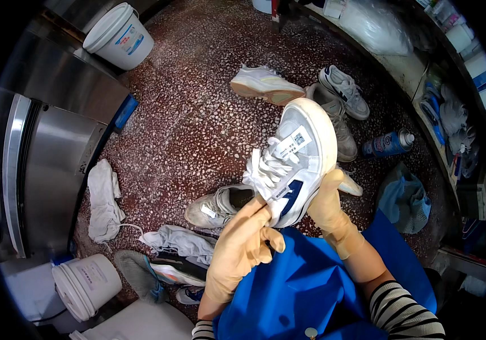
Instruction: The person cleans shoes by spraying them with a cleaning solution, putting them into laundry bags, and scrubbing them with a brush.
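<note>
A white sneaker (302, 165) with a navy side emblem and white laces is held up above my lap, toe pointing away. A paper tag (294, 142) bearing a printed code lies across its toe area. My right hand (332, 206), in a thin cream glove, grips the sole edge on the right. The similarly gloved left hand (245, 244) has its fingers at the shoe's collar; its thumb is apart from the shoe, and some fingertips are hidden. Just beyond my left hand, a worn beige sneaker (209, 212) with a tag sits on the floor.
More sneakers, including a tan-soled one (264, 85), rest on the speckled floor (175, 123). A blue spray can (389, 142) and a mesh bag (404, 202) lie rightward. Grey cloths (105, 202), a lidded bucket (88, 287) and a steel cabinet (56, 170) stand left; shelving (400, 70) curves right.
</note>
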{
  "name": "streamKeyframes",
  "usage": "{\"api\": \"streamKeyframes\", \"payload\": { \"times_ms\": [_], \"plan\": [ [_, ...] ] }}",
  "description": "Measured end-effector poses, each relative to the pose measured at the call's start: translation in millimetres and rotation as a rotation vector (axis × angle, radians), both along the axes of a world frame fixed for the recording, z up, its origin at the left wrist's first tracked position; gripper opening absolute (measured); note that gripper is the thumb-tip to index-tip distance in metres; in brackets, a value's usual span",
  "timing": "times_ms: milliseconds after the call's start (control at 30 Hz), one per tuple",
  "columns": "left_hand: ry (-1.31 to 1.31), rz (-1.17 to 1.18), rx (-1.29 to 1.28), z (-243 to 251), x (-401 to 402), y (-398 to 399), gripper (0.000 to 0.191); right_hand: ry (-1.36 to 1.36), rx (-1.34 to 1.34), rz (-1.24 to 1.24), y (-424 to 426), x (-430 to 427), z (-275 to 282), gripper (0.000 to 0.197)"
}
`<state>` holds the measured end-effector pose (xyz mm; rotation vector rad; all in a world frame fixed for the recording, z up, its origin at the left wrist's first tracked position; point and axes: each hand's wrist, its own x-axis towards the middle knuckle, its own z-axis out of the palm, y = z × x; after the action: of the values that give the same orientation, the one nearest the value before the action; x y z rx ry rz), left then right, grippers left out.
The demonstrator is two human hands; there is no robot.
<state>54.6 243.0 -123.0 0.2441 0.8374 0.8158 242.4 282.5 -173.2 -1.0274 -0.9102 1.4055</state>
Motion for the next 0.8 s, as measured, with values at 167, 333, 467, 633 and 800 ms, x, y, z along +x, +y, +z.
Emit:
{"api": "streamKeyframes", "payload": {
  "times_ms": [167, 333, 467, 633, 800],
  "plan": [
    [-0.609, 0.027, -0.350, -16, 3, 3, 0.028, 0.080, 0.027, 0.107, 0, -1, 13, 0.117],
    [-0.451, 0.000, -0.391, -13, 6, -7, 0.017, 0.192, -0.050, 0.207, 2, -5, 29, 0.119],
    [-0.258, -0.114, -0.123, -7, 10, -18, 0.025, 0.225, -0.066, 0.215, 4, -7, 32, 0.112],
    [0.288, -0.041, 0.642, -3, 17, -31, 0.048, 0.379, -0.156, 0.214, 5, -14, 30, 0.105],
    [-0.507, 0.059, -0.238, -3, 5, -13, 0.056, 0.424, -0.258, 0.199, 4, -15, 35, 0.099]
  ]
}}
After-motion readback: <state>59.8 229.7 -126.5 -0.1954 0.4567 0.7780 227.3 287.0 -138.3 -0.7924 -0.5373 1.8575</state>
